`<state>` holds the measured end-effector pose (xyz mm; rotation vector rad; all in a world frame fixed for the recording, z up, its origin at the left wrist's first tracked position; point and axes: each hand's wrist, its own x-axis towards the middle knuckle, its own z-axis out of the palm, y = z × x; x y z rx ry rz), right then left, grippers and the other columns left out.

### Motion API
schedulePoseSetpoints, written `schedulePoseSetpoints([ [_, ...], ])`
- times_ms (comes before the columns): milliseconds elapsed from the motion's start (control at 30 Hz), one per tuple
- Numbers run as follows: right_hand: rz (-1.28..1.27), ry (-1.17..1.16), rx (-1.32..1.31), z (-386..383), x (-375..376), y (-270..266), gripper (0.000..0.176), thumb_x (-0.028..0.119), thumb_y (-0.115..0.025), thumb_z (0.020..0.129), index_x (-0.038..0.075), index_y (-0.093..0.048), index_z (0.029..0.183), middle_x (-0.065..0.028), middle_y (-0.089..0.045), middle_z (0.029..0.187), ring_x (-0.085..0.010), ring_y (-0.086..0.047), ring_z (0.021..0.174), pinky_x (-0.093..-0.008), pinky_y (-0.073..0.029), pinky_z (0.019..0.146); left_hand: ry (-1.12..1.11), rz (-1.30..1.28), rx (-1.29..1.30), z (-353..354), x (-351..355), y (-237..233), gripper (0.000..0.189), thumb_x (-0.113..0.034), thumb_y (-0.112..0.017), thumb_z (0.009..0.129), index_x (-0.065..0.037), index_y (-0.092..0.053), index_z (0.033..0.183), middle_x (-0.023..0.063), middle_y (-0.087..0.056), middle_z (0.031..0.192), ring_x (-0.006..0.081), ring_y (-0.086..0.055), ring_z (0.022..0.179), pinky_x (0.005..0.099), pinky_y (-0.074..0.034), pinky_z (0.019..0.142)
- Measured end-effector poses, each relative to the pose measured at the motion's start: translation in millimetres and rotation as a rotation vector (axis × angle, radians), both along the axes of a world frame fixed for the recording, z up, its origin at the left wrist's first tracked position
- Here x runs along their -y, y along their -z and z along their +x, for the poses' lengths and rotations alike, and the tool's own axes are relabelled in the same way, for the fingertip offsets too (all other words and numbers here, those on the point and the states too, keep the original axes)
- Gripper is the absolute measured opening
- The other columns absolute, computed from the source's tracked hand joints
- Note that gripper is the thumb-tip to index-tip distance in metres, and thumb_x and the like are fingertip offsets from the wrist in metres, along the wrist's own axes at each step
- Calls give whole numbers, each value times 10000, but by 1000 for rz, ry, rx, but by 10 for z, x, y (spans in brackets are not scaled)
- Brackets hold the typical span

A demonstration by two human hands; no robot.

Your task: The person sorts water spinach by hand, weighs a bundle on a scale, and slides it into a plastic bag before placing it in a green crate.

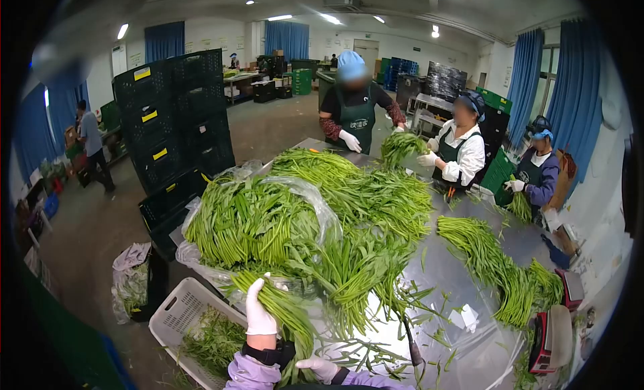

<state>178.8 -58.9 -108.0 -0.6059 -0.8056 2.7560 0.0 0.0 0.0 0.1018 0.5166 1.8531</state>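
Note:
In my white-gloved left hand (259,313) is a bunch of leafy green stems (287,308), which look like water spinach. The fingers wrap round the stems, and the leafy end hangs down toward me. Lower down, my gloved right hand (318,368) lies beside the hanging leaves, its fingers stretched toward them and touching or nearly touching. Just past both hands rises a big heap of the same greens (255,222), partly in a clear plastic bag (322,205). A dark-handled tool (414,350), perhaps a knife, rests on the metal table (479,353).
Below left, a white crate (176,317) holds loose trimmings. Black crates (151,115) are stacked at the left. Across the table, co-workers (352,112) handle greens. Laid-out bunches (483,256) and red scales (551,340) are on the right. Leaf scraps litter the tabletop.

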Motion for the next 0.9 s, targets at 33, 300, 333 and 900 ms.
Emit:
schedulePoseSetpoints([
  [33, 31, -27, 34, 23, -2, -37, 585, 133, -675, 847, 43, -437, 1373, -66, -562, 1290, -184, -543, 1153, -345, -404, 1029, 3, -5, -6, 47, -6, -10, 276, -209, -569, 879, -55, -601, 1106, 97, -649, 960, 237, -630, 824, 387, -533, 760],
  [300, 75, 67, 126, -342, 98, -176, 551, 135, -712, 844, 37, -475, 1331, -12, -564, 1225, -136, -526, 1062, -320, -401, 980, -69, 11, -32, -80, 233, -260, 284, -205, -557, 882, -55, -599, 1119, 101, -646, 967, 239, -631, 820, 392, -536, 747],
  [333, 287, 186, 48, -387, 73, -9, 529, 110, -707, 848, 30, -480, 1319, -10, -564, 1212, -132, -524, 1059, -310, -406, 971, -93, 16, 3, -76, 257, -322, 296, -202, -556, 883, -53, -592, 1135, 102, -644, 957, 239, -627, 813, 390, -534, 742],
  [900, 541, 174, 81, -263, -142, -155, 537, 103, -703, 839, 21, -473, 1318, -75, -616, 1191, -157, -581, 1041, -311, -450, 941, -84, 130, -3, -270, 466, -382, 378, -234, -526, 916, -26, -560, 1230, 117, -647, 1005, 251, -632, 874, 393, -533, 824],
])
